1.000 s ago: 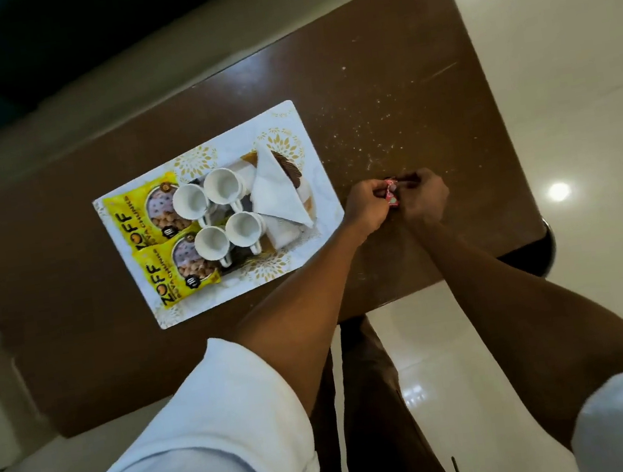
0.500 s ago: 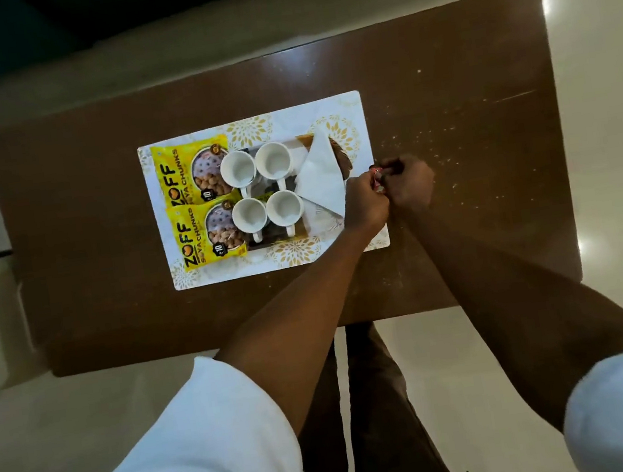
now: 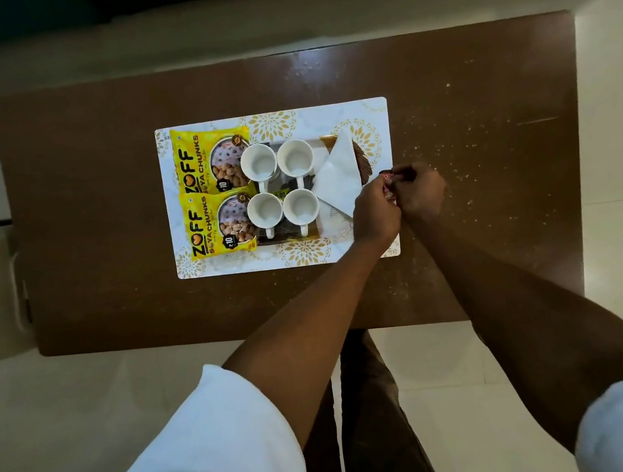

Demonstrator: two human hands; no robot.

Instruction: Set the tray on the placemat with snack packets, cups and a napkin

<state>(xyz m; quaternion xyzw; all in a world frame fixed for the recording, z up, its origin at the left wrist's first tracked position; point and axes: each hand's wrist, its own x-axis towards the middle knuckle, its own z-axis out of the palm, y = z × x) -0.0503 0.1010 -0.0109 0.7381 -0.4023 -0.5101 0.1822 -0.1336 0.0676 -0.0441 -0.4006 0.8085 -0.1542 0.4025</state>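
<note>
On the placemat point(image 3: 289, 258) sits the tray point(image 3: 328, 139), mostly hidden under two packets point(image 3: 203, 159), four cups point(image 3: 258, 162) and a napkin point(image 3: 338, 180). Just right of it, left hand point(image 3: 374, 213) and right hand point(image 3: 420, 191) pinch a small red thing point(image 3: 386, 176) in curled fingers point(image 3: 374, 189), too covered to identify.

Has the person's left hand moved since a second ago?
Yes. The left hand, pinching a red packet, shifted leftward: earlier clear of the placemat, it now overlaps its right edge beside the napkin.
</note>
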